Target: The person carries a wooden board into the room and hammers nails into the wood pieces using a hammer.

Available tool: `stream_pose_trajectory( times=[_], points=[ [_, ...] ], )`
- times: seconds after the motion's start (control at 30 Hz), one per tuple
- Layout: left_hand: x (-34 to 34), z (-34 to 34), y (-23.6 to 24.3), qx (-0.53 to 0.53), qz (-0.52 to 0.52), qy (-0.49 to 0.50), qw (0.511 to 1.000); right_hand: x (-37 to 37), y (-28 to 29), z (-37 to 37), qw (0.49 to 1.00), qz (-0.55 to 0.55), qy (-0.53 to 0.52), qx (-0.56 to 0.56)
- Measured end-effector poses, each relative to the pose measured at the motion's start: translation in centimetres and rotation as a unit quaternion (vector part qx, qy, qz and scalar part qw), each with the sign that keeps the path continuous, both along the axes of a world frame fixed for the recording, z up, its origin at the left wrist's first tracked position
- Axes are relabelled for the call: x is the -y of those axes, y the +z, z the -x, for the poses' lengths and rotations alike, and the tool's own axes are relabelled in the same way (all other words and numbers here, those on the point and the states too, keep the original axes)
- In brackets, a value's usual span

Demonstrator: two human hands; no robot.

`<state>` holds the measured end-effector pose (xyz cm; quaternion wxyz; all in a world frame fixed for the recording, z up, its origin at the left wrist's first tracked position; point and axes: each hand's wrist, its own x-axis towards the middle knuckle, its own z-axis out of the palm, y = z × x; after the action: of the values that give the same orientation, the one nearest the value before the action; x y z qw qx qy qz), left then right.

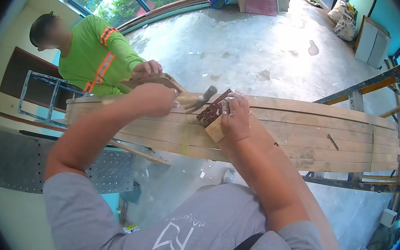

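My left hand [156,100] is wrapped round the handle of a claw hammer [206,98]. Its metal head is close beside the dark, worn reddish end piece [215,108] of a wooden board; I cannot tell whether they touch. At that end my right hand [237,113] grips the board [325,236], which runs back beneath my right forearm toward the lower right. Below both hands lies a stack of long pale planks [301,131]. A loose nail or screw [333,141] rests on the planks, right of my right hand.
Across the planks at the left, a person in a green shirt [88,52] has a hand on a piece of wood [168,81]. A ladder-like frame [358,100] stands under the planks' right end. A perforated metal platform [107,169] is at the lower left.
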<state>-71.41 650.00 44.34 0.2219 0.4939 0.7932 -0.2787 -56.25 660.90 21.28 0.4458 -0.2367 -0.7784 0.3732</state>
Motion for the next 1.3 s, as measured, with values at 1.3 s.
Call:
stream_pose_trajectory(
  times=[1.3],
  points=[
    [2.5, -0.9, -3.2, 0.086, -0.172, 0.011, 0.981, 1.0, 2.4, 0.0, 0.993, 0.084, 0.024, -0.073]
  ],
)
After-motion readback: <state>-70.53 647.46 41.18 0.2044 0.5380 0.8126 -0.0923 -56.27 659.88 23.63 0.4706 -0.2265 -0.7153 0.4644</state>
